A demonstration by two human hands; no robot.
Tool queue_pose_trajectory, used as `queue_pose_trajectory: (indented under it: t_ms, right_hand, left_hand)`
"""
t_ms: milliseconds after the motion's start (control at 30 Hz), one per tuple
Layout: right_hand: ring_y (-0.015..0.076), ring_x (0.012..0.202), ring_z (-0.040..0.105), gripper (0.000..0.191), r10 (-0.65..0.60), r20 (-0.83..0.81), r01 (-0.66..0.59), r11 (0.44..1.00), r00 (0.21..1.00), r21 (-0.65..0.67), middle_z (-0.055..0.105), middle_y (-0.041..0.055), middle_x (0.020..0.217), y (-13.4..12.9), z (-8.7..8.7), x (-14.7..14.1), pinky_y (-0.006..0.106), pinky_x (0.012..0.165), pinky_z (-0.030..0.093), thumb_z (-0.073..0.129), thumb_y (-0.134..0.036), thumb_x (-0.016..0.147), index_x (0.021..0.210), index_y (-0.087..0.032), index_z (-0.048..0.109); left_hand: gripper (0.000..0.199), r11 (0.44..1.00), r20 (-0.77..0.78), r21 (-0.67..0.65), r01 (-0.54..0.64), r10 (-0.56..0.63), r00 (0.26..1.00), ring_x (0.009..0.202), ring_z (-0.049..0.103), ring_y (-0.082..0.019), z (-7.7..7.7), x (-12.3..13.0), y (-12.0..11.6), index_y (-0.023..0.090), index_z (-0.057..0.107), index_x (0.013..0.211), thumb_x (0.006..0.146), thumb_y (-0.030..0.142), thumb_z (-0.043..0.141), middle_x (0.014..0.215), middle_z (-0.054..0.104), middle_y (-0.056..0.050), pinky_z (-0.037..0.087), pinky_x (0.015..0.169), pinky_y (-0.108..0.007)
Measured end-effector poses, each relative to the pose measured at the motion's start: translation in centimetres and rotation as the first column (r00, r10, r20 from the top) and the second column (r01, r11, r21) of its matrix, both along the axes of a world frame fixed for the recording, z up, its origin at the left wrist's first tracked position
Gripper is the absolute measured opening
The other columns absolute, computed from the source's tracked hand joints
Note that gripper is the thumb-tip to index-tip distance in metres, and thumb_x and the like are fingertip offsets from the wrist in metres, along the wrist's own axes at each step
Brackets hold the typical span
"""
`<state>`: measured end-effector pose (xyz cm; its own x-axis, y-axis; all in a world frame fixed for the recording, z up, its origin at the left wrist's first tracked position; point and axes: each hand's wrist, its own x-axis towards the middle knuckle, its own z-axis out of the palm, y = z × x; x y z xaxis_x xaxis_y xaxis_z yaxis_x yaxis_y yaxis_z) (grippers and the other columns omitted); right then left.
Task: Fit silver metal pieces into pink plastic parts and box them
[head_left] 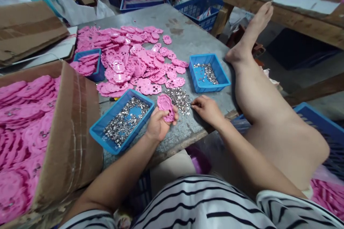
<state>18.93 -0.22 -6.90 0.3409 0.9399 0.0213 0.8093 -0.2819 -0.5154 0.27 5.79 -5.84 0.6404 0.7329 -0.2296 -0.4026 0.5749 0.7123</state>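
Note:
My left hand [158,123] grips a pink plastic piece [165,104], rounded in outline with a recess and small holes, tilted up over the table edge. To its right, my right hand [207,109] has thumb and fingers pinched together at the edge of a loose heap of small shiny metal parts [178,98]. Whatever is in that pinch is too small to make out. A blue tray [96,134] of similar metal parts lies left of my left hand. Another blue tray [209,88], with fewer metal parts, sits beyond my right hand.
A large pile of pink pieces [139,59] spreads over the grey table [193,37]. At left stands a cardboard box [77,114] full of pink pieces, near a small blue bin [100,66]. A bare leg [271,103] rests along the table's right side. Blue crates [185,7] stand behind.

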Motion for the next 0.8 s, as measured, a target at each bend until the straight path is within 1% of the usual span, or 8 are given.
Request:
queue_pose_trajectory:
  t_ms: [167,300,433,500,567,700,733,800]
  right_hand:
    - [0.022,0.082,0.059,0.014,-0.015,0.151,0.029,0.995,0.988,-0.091,0.065,0.0083,0.095,0.4,0.3,-1.0,0.03,0.064,0.039,0.056,-0.024,0.085,0.088,-0.02,0.069]
    - [0.0224,0.082,0.059,0.016,0.007,0.189,0.014,0.994,0.982,-0.108,0.064,0.0091,0.097,0.6,0.3,-1.1,0.03,0.059,0.034,0.052,-0.023,0.087,0.088,-0.02,0.067]
    - [0.0218,0.079,0.058,0.014,0.022,0.14,-0.014,0.998,0.99,-0.057,0.065,0.01,0.093,0.3,0.3,-0.9,0.029,0.062,0.035,0.052,-0.021,0.084,0.085,-0.018,0.065]
    - [0.0204,0.078,0.058,0.011,0.046,0.063,-0.046,0.999,0.997,0.011,0.065,0.0084,0.088,-0.2,0.6,-0.9,0.028,0.065,0.037,0.053,-0.02,0.082,0.081,-0.018,0.064]
    - [0.018,0.074,0.057,0.011,0.11,-0.035,-0.109,0.994,0.993,0.021,0.066,0.0056,0.081,-0.7,1.3,-1.1,0.027,0.065,0.037,0.053,-0.022,0.082,0.077,-0.019,0.063]
    - [0.0128,0.056,0.051,0.015,0.228,-0.296,-0.29,0.939,0.927,-0.185,0.06,-0.0008,0.059,-1.2,2.5,-1.5,0.024,0.057,0.035,0.053,-0.023,0.08,0.067,-0.019,0.06]
    - [0.0122,0.054,0.051,0.016,0.22,-0.358,-0.309,0.927,0.907,-0.212,0.058,-0.0016,0.057,-1.2,2.5,-1.6,0.024,0.056,0.035,0.053,-0.023,0.079,0.066,-0.019,0.06]
    - [0.012,0.053,0.053,0.015,0.166,-0.457,-0.286,0.936,0.874,-0.207,0.058,-0.002,0.056,-0.9,2.2,-1.7,0.024,0.056,0.038,0.052,-0.024,0.079,0.066,-0.019,0.058]
  left_hand:
    - [0.022,0.967,-0.106,0.17,-0.19,0.21,0.972,0.051,0.059,-0.013,-0.4,0.3,-0.3,0.018,0.049,0.083,0.068,0.032,0.058,0.065,0.062,0.0,0.036,0.037,-0.02]
    - [0.022,0.883,-0.186,0.357,-0.304,0.386,0.903,0.045,0.054,-0.009,-1.4,0.5,-0.6,0.02,0.047,0.089,0.075,0.032,0.059,0.065,0.063,0.003,0.034,0.036,-0.019]
    - [0.019,0.804,-0.202,0.465,-0.371,0.504,0.84,0.048,0.053,-0.008,-2.1,0.3,-0.5,0.021,0.045,0.088,0.081,0.035,0.056,0.072,0.064,0.002,0.037,0.04,-0.018]
    - [0.019,0.783,-0.222,0.51,-0.356,0.52,0.825,0.051,0.053,-0.007,-2.3,0.3,-0.5,0.022,0.045,0.088,0.084,0.038,0.055,0.077,0.064,0.001,0.04,0.044,-0.019]
    - [0.021,0.785,-0.263,0.536,-0.311,0.505,0.822,0.056,0.055,-0.008,-2.6,0.3,-0.4,0.022,0.045,0.09,0.085,0.04,0.055,0.081,0.064,0.0,0.043,0.048,-0.02]
    - [0.025,0.794,-0.292,0.553,-0.253,0.469,0.834,0.065,0.061,-0.011,-3.3,0.4,0.1,0.022,0.047,0.094,0.085,0.043,0.056,0.086,0.065,-0.002,0.05,0.062,-0.025]
    - [0.026,0.8,-0.277,0.545,-0.25,0.454,0.847,0.067,0.062,-0.011,-3.4,0.4,0.3,0.022,0.047,0.095,0.085,0.044,0.056,0.087,0.066,-0.002,0.051,0.067,-0.027]
    - [0.028,0.828,-0.237,0.507,-0.238,0.399,0.886,0.072,0.065,-0.013,-3.6,0.5,0.6,0.022,0.048,0.097,0.084,0.045,0.058,0.087,0.067,-0.002,0.051,0.073,-0.029]
